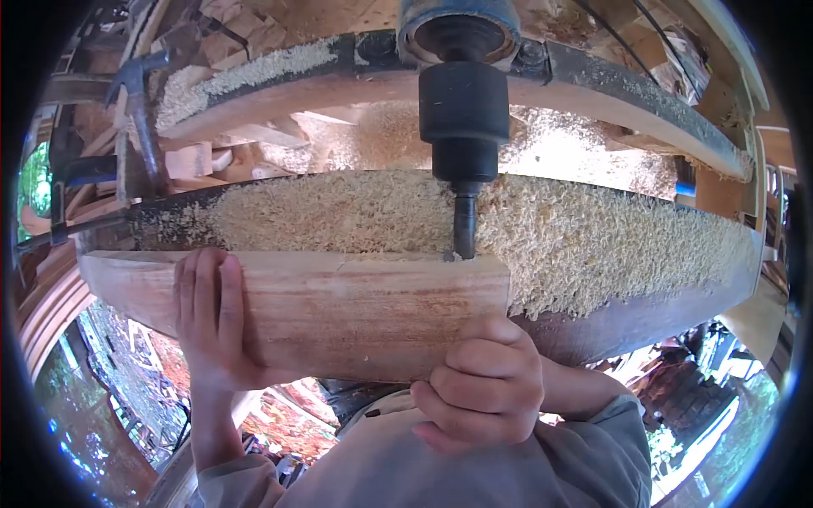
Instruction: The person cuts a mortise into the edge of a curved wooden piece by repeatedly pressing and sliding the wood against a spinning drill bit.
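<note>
A metal hammer (146, 127) stands far left. My left hand (212, 317) lies flat, fingers nearly straight, on the smooth, reddish-grained board (339, 313) on the table (627, 328). Under a black cylindrical chuck (463, 102), the bit (465, 222) meets its far edge amid coarse shavings (593, 237). My right hand (483, 381) is fisted at its right corner; whether around anything, I cannot tell.

On your left you have a hammer (147, 127), head up, its handle slanting down beside some offcuts (190, 159). Lower on that side, boards (55, 317) lie stacked, with foliage (34, 186) showing above them. Ahead of you, loose shavings (364, 140) lie scattered, partly in bright light. Toward your upper right, two dark cables (666, 42) slant downward; below them you see a small blue patch (685, 190), too little to identify.
</note>
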The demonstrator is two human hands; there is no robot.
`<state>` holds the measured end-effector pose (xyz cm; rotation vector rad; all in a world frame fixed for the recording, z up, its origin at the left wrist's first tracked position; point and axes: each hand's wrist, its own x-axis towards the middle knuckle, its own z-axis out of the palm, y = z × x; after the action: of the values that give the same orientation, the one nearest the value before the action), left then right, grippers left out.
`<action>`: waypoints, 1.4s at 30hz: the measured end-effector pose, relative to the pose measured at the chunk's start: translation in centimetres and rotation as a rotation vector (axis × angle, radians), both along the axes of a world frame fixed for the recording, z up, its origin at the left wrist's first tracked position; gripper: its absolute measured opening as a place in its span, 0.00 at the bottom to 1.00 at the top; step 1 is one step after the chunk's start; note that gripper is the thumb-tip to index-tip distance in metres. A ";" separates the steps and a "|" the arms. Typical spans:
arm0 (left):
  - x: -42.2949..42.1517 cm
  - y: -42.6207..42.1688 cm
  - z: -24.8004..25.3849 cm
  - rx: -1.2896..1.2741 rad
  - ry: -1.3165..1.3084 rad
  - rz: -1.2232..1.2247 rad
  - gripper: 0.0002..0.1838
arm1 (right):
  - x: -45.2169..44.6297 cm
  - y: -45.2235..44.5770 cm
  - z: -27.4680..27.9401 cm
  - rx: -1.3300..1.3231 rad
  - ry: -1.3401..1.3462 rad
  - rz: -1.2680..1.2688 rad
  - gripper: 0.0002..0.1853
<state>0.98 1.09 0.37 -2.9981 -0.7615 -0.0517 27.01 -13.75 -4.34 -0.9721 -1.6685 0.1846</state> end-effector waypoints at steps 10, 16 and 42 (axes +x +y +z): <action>5.8 -3.1 0.0 -0.072 -0.020 -0.050 0.59 | 6.6 -3.9 1.1 -0.089 -0.160 -0.007 0.14; 6.5 -3.5 0.1 -0.097 0.035 -0.048 0.57 | 7.8 -4.3 1.1 -0.107 -0.272 -0.013 0.12; 0.8 -0.1 -0.1 -0.023 -0.003 0.033 0.60 | 1.1 0.2 0.6 -0.123 -0.022 0.097 0.12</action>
<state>1.76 0.95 0.30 -3.0071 -0.8166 -0.0470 28.16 -13.57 -3.69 -0.9884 -1.7416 0.3463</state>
